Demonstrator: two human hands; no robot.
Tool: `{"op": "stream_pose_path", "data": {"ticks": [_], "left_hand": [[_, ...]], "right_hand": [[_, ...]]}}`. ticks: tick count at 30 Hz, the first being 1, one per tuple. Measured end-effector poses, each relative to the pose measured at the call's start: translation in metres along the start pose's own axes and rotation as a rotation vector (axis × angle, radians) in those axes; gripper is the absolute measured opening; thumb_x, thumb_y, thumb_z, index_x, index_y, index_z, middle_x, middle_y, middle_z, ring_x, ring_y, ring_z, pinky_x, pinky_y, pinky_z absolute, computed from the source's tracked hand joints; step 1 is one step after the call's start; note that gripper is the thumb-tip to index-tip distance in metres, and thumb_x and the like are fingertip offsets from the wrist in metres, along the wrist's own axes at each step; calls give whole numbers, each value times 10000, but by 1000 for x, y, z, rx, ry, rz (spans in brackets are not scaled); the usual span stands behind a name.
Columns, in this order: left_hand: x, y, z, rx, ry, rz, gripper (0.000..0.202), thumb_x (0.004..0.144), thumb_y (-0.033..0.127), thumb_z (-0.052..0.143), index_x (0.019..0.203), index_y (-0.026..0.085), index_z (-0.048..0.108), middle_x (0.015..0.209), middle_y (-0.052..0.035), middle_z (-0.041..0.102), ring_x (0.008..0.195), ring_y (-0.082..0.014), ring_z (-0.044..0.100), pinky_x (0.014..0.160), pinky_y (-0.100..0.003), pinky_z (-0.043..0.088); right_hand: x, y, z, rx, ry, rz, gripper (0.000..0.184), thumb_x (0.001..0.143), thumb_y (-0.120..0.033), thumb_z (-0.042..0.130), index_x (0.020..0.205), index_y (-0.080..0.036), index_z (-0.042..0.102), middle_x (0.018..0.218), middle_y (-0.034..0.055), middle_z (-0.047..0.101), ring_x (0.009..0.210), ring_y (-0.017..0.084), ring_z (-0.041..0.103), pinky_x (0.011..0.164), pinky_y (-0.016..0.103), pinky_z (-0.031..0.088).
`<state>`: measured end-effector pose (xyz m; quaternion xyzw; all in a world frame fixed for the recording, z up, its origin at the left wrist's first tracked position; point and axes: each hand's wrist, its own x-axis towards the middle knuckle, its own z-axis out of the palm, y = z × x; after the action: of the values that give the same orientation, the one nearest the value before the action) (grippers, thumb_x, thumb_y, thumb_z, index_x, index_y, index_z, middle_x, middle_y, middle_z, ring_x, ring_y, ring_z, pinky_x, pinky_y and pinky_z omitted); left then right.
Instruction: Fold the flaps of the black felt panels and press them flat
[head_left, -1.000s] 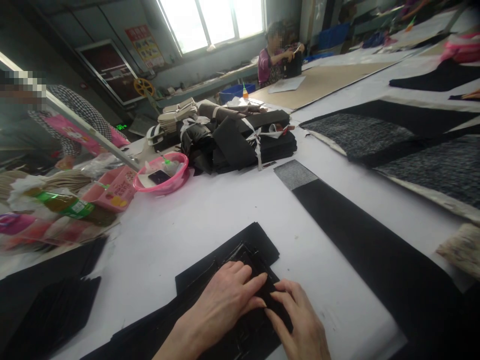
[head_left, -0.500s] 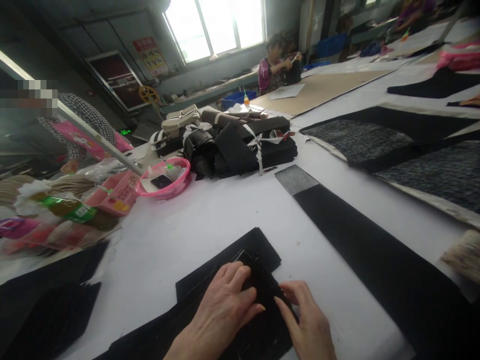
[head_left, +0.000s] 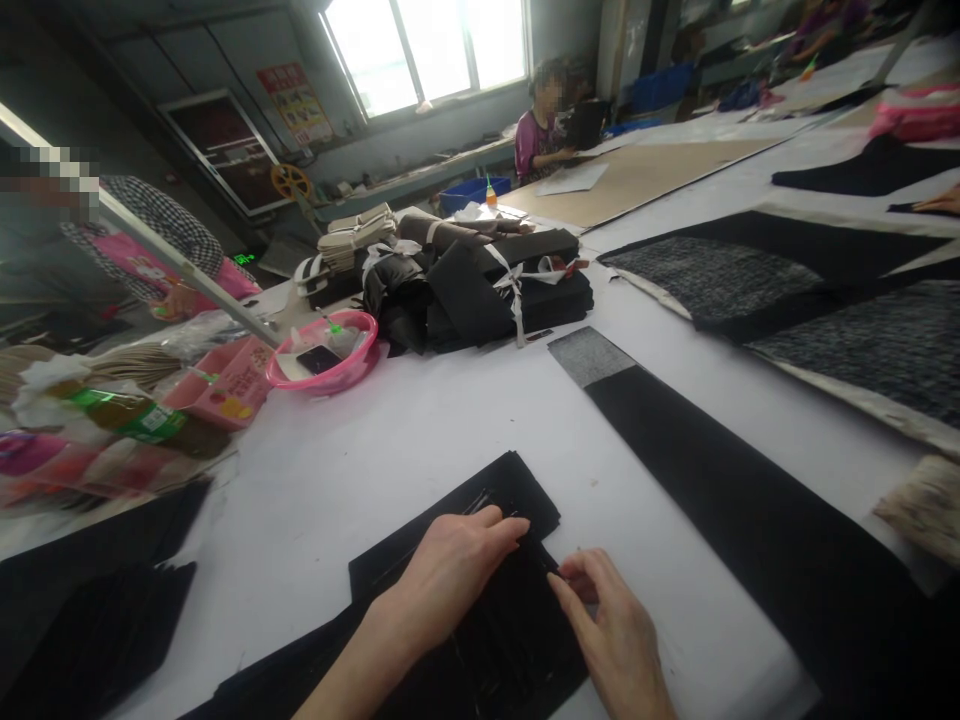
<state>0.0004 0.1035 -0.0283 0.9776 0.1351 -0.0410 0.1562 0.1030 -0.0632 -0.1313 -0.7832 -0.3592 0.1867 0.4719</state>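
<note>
Under my hands lies a stack of flat black pieces [head_left: 517,640], which look like fabric or thin sheet. My left hand [head_left: 457,555] is over the top of the stack, its fingers and thumb drawn together; what they pinch, if anything, is hidden. At the right edge of the stack my right hand [head_left: 615,625] has thumb and forefinger closed on the rim of a black piece. Another short pile of black pieces [head_left: 529,485] sticks out just beyond my left hand, at an angle.
A long black strip [head_left: 720,480] with a grey end runs along the right of the white table [head_left: 300,500]. A pink basin [head_left: 337,375] holding a phone stands left, near tied black bundles [head_left: 480,300]. More dark pieces [head_left: 97,620] lie lower left. Two people work beyond.
My left hand has drawn its fingers together and turned slightly over the stack. My right hand stays at the edge. At far left, a person's hand has risen.
</note>
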Motion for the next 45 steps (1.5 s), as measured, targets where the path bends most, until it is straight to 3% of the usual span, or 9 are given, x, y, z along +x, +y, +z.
{"op": "stream_pose_path", "data": {"ticks": [4, 8, 14, 19, 25, 33, 38, 45], "left_hand": [[11, 5, -7, 113, -111, 94, 88, 937, 177, 538, 933, 248, 588, 764, 38, 488, 542, -112, 435, 494, -271, 253], [11, 8, -10, 139, -172, 133, 181, 919, 116, 538, 755, 193, 528, 781, 34, 459, 532, -114, 373, 481, -285, 221], [3, 10, -14, 196, -179, 199, 214, 917, 138, 566, 732, 180, 466, 825, 21, 427, 600, -132, 389, 495, -291, 215], [0, 9, -12, 263, -139, 225, 236, 936, 155, 534, 724, 177, 434, 876, 5, 436, 649, -149, 402, 507, -305, 213], [3, -2, -7, 360, -152, 278, 185, 955, 100, 441, 789, 180, 450, 871, -4, 481, 669, -168, 443, 537, -307, 282], [6, -18, -5, 274, -221, 258, 117, 952, 98, 448, 904, 192, 499, 905, 5, 542, 757, -169, 535, 618, -281, 394], [8, -22, -6, 208, -238, 204, 163, 944, 75, 414, 942, 200, 519, 920, 8, 560, 764, -149, 558, 619, -250, 416], [9, -31, -4, 82, -234, 155, 265, 912, 51, 402, 1070, 217, 536, 951, -14, 577, 836, -146, 588, 750, -224, 468]], "right_hand": [[-5, -5, 1, -4, 73, -126, 81, 929, -286, 517, 874, -232, 542, 903, 19, 539, 830, 157, 572, 726, 255, 484], [-11, -12, -1, -92, 124, -290, 68, 931, -228, 512, 926, -226, 579, 918, 43, 526, 870, 180, 540, 733, 285, 445], [-12, -24, 0, -258, 128, -376, 148, 948, -212, 491, 989, -217, 634, 792, 30, 552, 746, 180, 492, 687, 328, 342], [-8, -31, 4, -257, 110, -407, 179, 951, -177, 462, 887, -206, 627, 744, 22, 545, 701, 173, 461, 670, 328, 289], [-3, -34, 5, -235, 112, -406, 215, 939, -152, 441, 771, -196, 569, 719, 21, 521, 691, 180, 443, 671, 327, 276], [-1, -32, 5, -177, 118, -405, 196, 933, -137, 454, 779, -197, 559, 713, 11, 518, 685, 175, 430, 663, 319, 266], [1, -32, 3, -148, 141, -402, 200, 932, -129, 455, 780, -195, 566, 698, 4, 517, 674, 168, 431, 658, 312, 267], [1, -30, 4, -118, 120, -356, 198, 936, -160, 465, 767, -202, 557, 709, 1, 530, 673, 163, 458, 647, 295, 283]]}}
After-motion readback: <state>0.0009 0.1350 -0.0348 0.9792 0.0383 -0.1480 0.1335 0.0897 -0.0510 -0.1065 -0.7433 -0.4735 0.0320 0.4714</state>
